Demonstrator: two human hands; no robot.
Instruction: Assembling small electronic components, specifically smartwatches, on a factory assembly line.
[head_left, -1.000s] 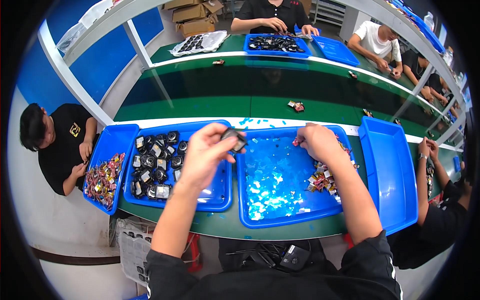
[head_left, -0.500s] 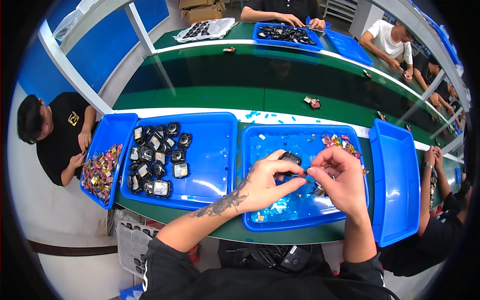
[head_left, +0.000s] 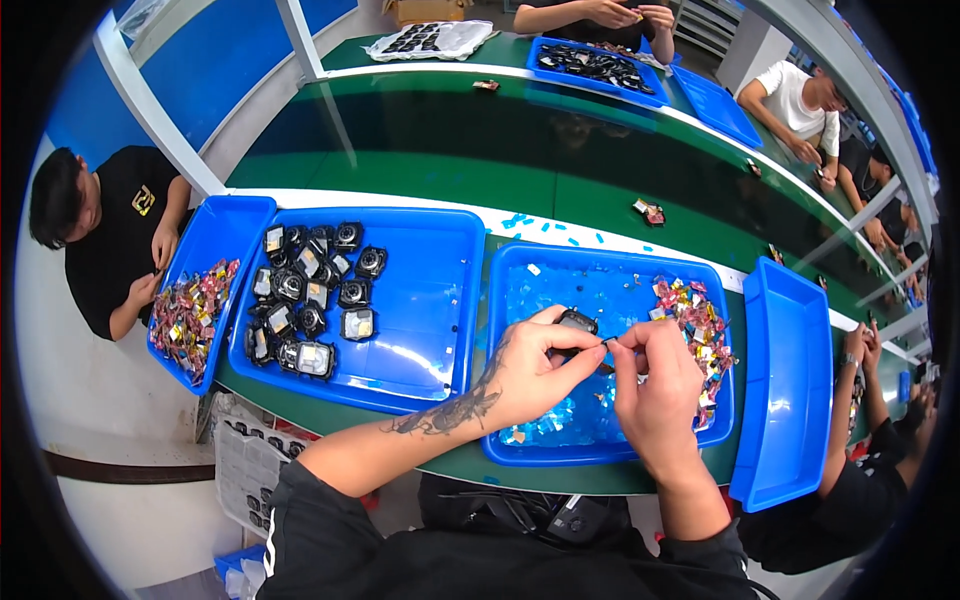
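Observation:
My left hand is closed around a small black device housing, whose upper end shows past my fingers. My right hand meets it fingertip to fingertip, thumb and forefinger pinched at the housing's right side. A tiny dark piece seems to sit between the fingertips, too small to name. Both hands are over a blue tray strewn with bits of blue film. Along that tray's right side, partly behind my right hand, lies a heap of small pink and gold parts.
At left, a blue tray holds several black housings; beyond it a narrower tray holds more pink and gold parts. Another blue tray stands at right. A green conveyor belt runs behind. Co-workers sit around.
My right hand has come down and left, its fingers closing in to the left fingertips. The left hand keeps its hold on the housing. The whole view has shifted slightly.

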